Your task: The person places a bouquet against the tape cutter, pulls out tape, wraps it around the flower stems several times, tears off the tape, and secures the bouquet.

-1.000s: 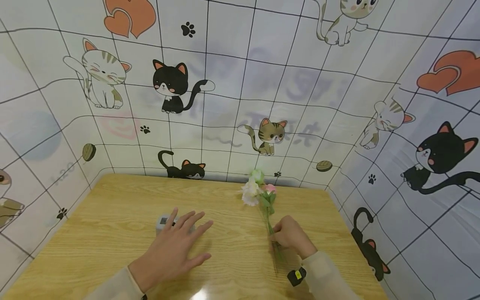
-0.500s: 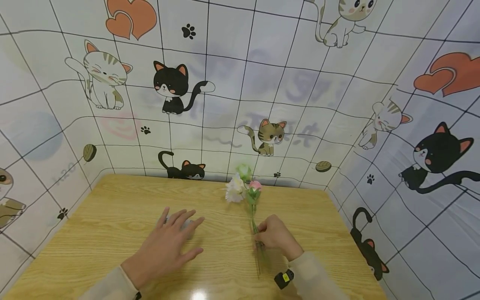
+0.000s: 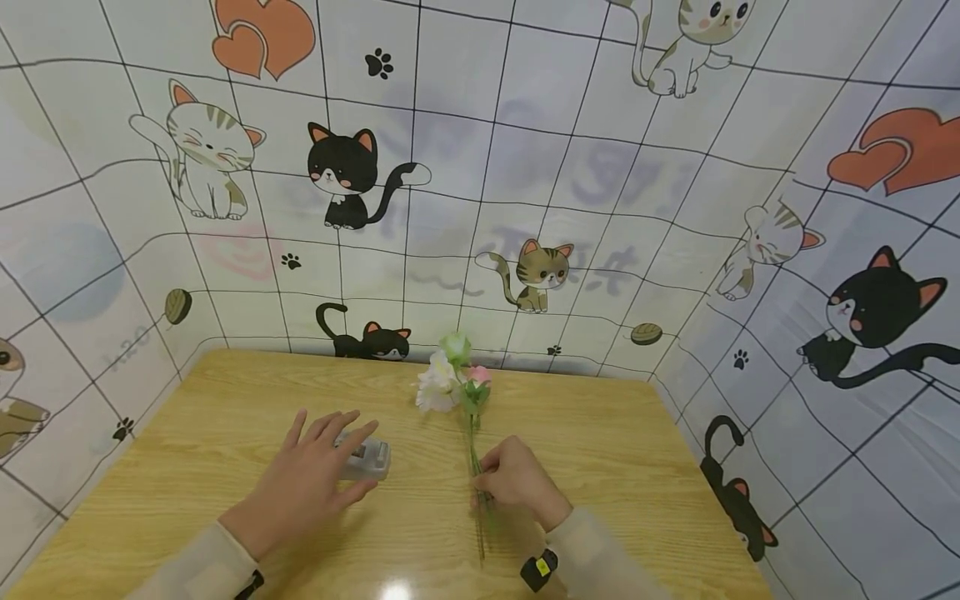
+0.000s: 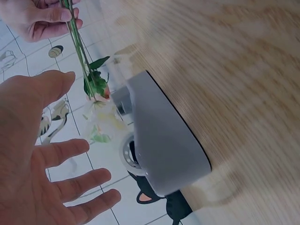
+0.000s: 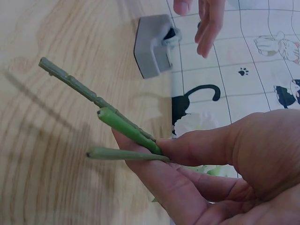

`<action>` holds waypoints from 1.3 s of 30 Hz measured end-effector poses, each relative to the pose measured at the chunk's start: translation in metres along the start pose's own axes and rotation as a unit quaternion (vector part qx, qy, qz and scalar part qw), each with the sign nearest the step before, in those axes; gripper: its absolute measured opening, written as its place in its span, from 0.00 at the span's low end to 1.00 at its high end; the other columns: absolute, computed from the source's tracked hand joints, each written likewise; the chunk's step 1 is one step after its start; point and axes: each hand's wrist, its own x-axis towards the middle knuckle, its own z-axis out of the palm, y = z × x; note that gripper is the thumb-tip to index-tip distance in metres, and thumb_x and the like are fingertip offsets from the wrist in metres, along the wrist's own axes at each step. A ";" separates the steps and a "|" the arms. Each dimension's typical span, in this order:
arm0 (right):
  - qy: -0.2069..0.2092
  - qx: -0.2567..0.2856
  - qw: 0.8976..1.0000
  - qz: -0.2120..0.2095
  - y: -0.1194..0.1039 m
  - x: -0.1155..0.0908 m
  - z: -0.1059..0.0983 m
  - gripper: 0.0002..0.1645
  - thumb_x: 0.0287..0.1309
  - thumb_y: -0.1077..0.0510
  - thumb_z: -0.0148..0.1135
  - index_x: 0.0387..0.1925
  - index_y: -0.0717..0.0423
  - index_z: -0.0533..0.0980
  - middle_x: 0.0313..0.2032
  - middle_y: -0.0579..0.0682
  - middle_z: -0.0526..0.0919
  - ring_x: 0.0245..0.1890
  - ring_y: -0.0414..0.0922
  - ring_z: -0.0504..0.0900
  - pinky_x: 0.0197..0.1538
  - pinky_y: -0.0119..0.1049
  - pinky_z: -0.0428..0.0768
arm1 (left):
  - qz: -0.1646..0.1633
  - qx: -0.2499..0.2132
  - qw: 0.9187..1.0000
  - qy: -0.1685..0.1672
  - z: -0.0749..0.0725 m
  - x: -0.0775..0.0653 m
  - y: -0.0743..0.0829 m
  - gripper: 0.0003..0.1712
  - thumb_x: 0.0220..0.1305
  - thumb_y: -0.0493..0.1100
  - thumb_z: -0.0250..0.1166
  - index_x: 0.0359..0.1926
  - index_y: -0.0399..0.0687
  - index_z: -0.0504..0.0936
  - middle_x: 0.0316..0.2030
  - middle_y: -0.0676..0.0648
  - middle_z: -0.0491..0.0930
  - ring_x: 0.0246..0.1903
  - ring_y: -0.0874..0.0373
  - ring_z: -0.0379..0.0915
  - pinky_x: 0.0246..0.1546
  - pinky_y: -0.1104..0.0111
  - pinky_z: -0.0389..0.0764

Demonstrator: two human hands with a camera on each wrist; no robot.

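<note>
My right hand [image 3: 517, 475] pinches the green stems [image 5: 126, 133] of several artificial flowers between thumb and fingers, slightly above the table. Beyond the hand are a white bloom [image 3: 437, 387], a pale green bloom [image 3: 455, 348], a pink bud [image 3: 478, 375] and some leaves [image 4: 96, 84]. The cut stem ends point back toward me. My left hand [image 3: 300, 479], fingers spread and holding nothing, hovers beside a grey tape dispenser [image 3: 375, 462] and partly covers it in the head view. A white tape core [image 4: 130, 152] shows on the dispenser in the left wrist view.
The wooden table [image 3: 247, 392] carries the dispenser. A cloth [image 3: 450, 167] printed with cats and grid lines hangs behind the table and along both sides. A black wrist strap with a yellow mark [image 3: 540, 568] sits at my right cuff.
My right hand has carried the flowers leftward across the table. The left hand has also shifted left, uncovering the right end of the tape dispenser.
</note>
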 end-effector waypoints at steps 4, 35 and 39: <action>-0.009 0.006 1.000 -0.002 -0.003 0.002 0.012 0.12 0.72 0.71 0.75 0.50 0.79 0.89 0.27 0.53 0.86 0.22 0.38 0.77 0.26 0.29 0.76 | -0.018 -0.003 1.000 -0.013 0.002 0.001 -0.009 0.44 0.73 0.67 0.80 0.82 0.57 0.81 0.78 0.39 0.82 0.75 0.37 0.80 0.79 0.19 0.70; 0.000 0.010 1.000 0.002 -0.016 0.012 0.068 0.06 0.70 0.71 0.73 0.44 0.74 0.87 0.23 0.54 0.89 0.16 0.42 0.84 0.19 0.28 0.79 | -0.050 -0.073 0.995 -0.040 0.017 -0.005 -0.028 0.32 0.81 0.42 0.76 0.80 0.40 0.80 0.70 0.32 0.84 0.60 0.36 0.88 0.40 0.50 0.95; 0.005 0.015 1.000 0.007 -0.017 0.012 0.069 0.05 0.72 0.71 0.73 0.45 0.74 0.86 0.27 0.59 0.91 0.22 0.56 0.94 0.27 0.37 0.93 | -0.055 -0.071 0.995 -0.047 0.017 -0.005 -0.028 0.32 0.82 0.42 0.76 0.80 0.40 0.80 0.70 0.32 0.84 0.59 0.36 0.89 0.40 0.50 0.95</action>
